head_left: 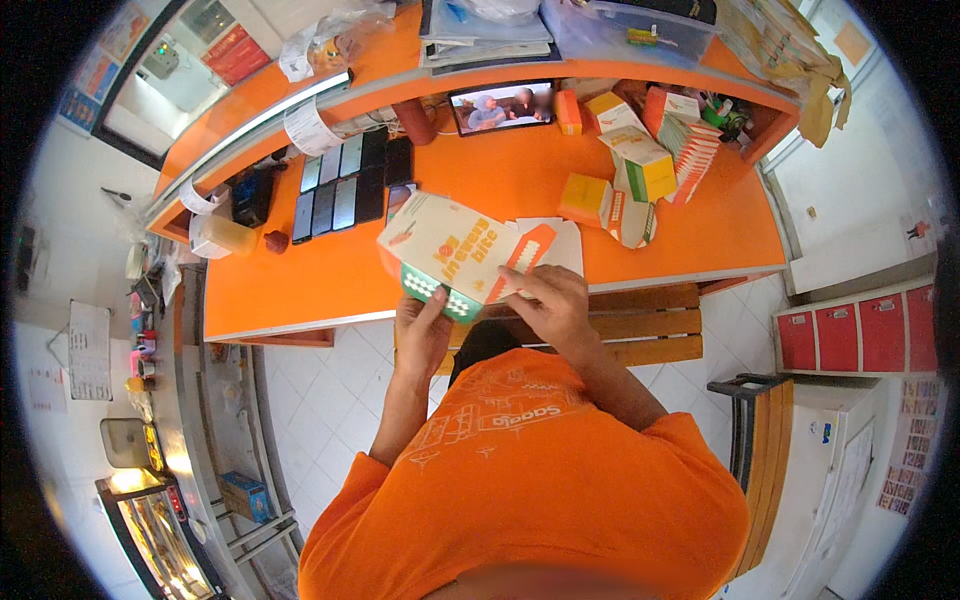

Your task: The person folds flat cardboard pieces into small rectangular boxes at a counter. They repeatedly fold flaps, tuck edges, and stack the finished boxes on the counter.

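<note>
Both hands hold a partly folded cardboard food box (455, 240) over the front edge of the orange counter. Its top panel is cream with orange lettering, with a green patterned side and an orange end flap. My left hand (425, 330) grips the green side, thumb on the outside. The fingers of my right hand (548, 300) press together at the orange end flap. Just behind the box, a pale flat card piece (568, 240) lies on the counter, partly covered. To the right stand yellow-and-white folded boxes (587, 198) and a leaning stack of flat cartons (697, 158).
Several phones (343, 200) lie in rows at the left of the orange counter (470, 170). A tablet (502, 107) playing a video leans at the back. Beneath the counter's front is a slatted wooden bench (650, 325). A chair (755, 440) stands at right.
</note>
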`<control>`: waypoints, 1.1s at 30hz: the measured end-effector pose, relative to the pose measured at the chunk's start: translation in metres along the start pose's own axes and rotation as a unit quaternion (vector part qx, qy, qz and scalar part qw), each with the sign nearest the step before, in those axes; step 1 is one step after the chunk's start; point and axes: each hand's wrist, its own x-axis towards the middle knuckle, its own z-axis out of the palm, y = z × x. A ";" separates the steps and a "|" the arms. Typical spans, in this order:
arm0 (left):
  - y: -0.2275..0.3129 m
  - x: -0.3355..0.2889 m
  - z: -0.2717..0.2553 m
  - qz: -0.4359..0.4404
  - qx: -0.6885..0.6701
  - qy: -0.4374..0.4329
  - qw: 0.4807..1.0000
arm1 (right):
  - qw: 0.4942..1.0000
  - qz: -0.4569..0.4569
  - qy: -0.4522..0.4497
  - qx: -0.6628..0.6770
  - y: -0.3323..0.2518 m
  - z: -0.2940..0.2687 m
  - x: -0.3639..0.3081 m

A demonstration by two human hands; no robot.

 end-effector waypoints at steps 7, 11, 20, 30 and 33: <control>-0.014 -0.005 0.007 0.012 0.039 0.001 0.999 | 0.996 0.056 -0.047 0.049 -0.013 -0.011 0.011; -0.014 -0.003 0.007 0.012 0.196 0.003 0.981 | 0.996 -0.092 -0.008 0.000 -0.019 -0.010 0.015; -0.023 -0.003 0.003 0.047 0.293 -0.053 0.954 | 0.981 0.034 -0.049 0.185 -0.011 -0.006 0.007; -0.030 -0.002 0.000 -0.002 0.109 0.055 0.993 | 0.974 0.047 -0.183 0.126 -0.004 0.001 0.001; -0.032 -0.001 -0.002 -0.006 0.038 0.050 0.998 | 0.988 -0.049 -0.111 0.098 -0.005 0.005 -0.003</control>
